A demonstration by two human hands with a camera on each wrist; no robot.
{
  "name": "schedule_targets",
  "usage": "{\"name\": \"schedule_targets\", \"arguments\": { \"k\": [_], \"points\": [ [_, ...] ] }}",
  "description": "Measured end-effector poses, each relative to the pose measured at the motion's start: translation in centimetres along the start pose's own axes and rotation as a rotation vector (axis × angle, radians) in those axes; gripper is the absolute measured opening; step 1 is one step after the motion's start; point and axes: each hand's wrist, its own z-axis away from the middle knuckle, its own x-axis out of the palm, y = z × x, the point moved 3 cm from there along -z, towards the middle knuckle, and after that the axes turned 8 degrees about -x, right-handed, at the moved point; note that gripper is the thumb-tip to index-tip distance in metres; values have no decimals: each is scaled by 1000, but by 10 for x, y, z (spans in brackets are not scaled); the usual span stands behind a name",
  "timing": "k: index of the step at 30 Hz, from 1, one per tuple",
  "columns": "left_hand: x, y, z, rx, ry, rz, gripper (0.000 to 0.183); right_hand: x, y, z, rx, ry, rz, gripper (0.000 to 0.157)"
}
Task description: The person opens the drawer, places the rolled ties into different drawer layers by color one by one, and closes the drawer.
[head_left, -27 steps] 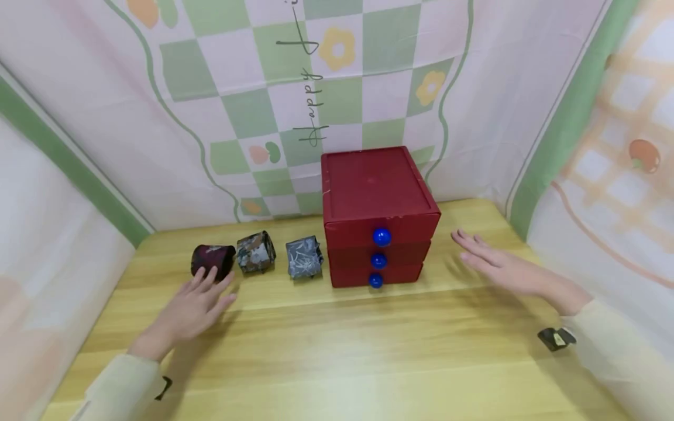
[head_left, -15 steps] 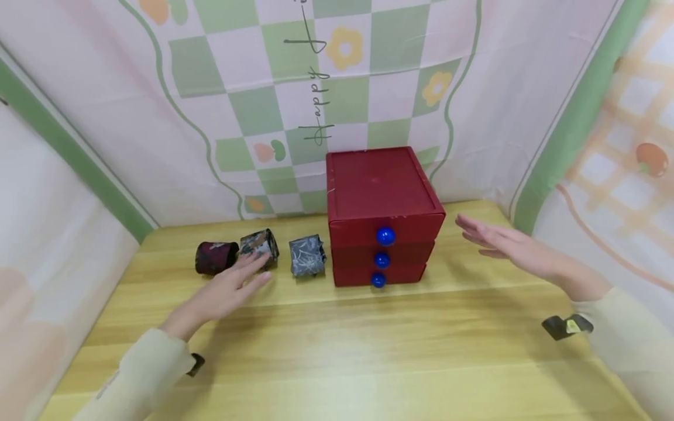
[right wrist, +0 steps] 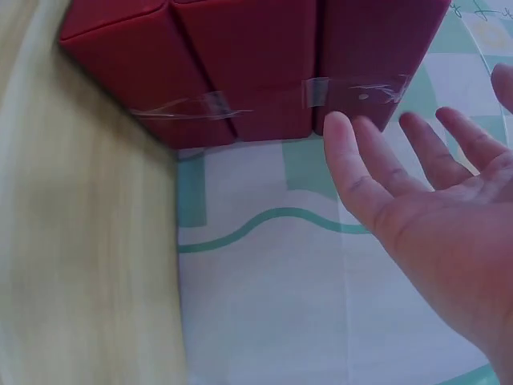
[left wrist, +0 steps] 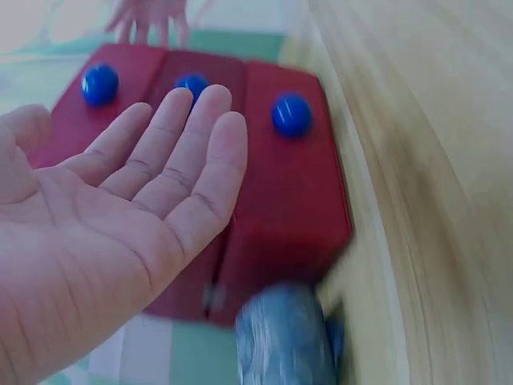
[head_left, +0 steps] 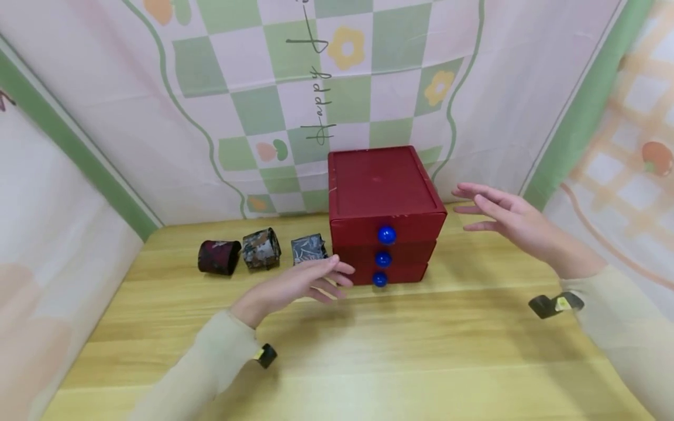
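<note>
A red box of three stacked drawers [head_left: 387,181], each with a round blue knob [head_left: 387,235], stands at the back of the table, its drawers closed. My left hand [head_left: 300,283] hovers before the box's lower left front with fingers loosely extended and nothing held. In the left wrist view, that palm [left wrist: 104,249] faces the camera in front of the knobs. My right hand [head_left: 513,219] is raised beside the box's right side, fingers spread and apart from it; the right wrist view shows this hand [right wrist: 449,216] near the taped side wall.
Left of the box lie a grey patterned roll [head_left: 308,248], partly behind my left hand, a camouflage-patterned roll [head_left: 260,249] and a dark red and black roll [head_left: 217,257]. Patterned cloth [head_left: 263,88] hangs behind and at both sides of the wooden table [head_left: 411,345].
My left hand has swept right, from over the dark red roll past the others to the front of the box. The right hand has risen slightly and turned, its fingers spreading.
</note>
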Motion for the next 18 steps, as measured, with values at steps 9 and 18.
{"name": "schedule_targets", "arguments": {
  "k": [9,18],
  "points": [
    [29,28,-41,59,-134,246,65,-2,-3,-25,34,88,169,45],
    [47,35,-69,76,-210,464,69,6,8,-58,-12,79,304,43]
  ]
}}
